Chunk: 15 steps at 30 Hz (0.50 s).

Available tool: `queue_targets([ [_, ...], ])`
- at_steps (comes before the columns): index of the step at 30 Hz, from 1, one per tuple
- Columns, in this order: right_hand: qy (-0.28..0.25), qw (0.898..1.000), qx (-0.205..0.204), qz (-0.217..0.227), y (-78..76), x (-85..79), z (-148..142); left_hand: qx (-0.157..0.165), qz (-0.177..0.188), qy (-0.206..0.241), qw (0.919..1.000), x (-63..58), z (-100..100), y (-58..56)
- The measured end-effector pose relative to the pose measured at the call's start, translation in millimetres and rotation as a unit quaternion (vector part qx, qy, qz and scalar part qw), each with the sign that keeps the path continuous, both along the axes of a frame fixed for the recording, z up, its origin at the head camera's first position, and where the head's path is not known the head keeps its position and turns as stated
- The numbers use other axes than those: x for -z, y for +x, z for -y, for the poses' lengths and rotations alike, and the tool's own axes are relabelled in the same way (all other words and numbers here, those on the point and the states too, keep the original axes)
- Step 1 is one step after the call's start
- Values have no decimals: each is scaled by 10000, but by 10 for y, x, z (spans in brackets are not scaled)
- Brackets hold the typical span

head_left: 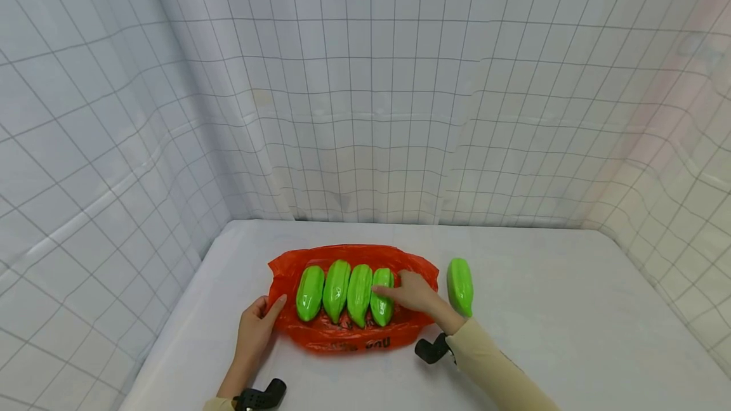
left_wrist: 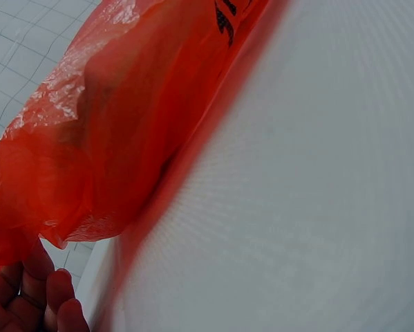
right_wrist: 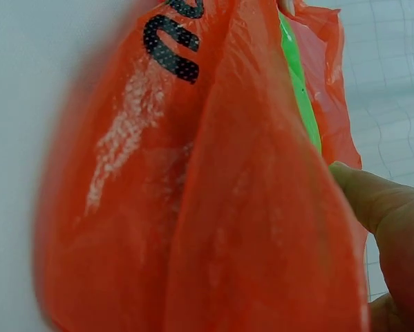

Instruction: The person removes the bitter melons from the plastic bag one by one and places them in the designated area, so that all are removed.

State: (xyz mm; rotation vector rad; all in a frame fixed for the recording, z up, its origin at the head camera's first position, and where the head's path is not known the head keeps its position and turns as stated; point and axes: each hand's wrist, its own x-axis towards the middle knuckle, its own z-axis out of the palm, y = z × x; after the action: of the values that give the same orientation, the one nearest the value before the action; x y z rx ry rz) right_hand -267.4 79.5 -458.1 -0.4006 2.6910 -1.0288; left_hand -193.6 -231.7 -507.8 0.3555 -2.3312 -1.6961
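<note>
A red plastic bag (head_left: 320, 342) with black print lies spread on the table, and several glossy, bright-green ribbed fruits (head_left: 337, 290) rest side by side on it. My left hand (head_left: 255, 328) pinches the bag's left edge between thumb and fingers; in the left wrist view the red film (left_wrist: 124, 131) hangs over the curled fingers (left_wrist: 34, 287). My right hand (head_left: 415, 293) grips the rightmost green fruit (head_left: 381, 311) on the bag, thumb across its top. In the right wrist view the bag hides most of that fruit, and the thumb (right_wrist: 372, 197) shows beside a green strip (right_wrist: 300, 90).
Another green fruit (head_left: 460, 287) lies on the white table (head_left: 571, 322), just right of the bag and close to the right forearm. White gridded curtains (head_left: 365, 113) hang behind the table and along both sides.
</note>
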Motion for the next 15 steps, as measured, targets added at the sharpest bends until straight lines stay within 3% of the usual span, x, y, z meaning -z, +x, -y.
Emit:
queue_targets([
  [15,-289,9993,222,53,25,64,92,14,35,-10,10000,12,2,-6],
])
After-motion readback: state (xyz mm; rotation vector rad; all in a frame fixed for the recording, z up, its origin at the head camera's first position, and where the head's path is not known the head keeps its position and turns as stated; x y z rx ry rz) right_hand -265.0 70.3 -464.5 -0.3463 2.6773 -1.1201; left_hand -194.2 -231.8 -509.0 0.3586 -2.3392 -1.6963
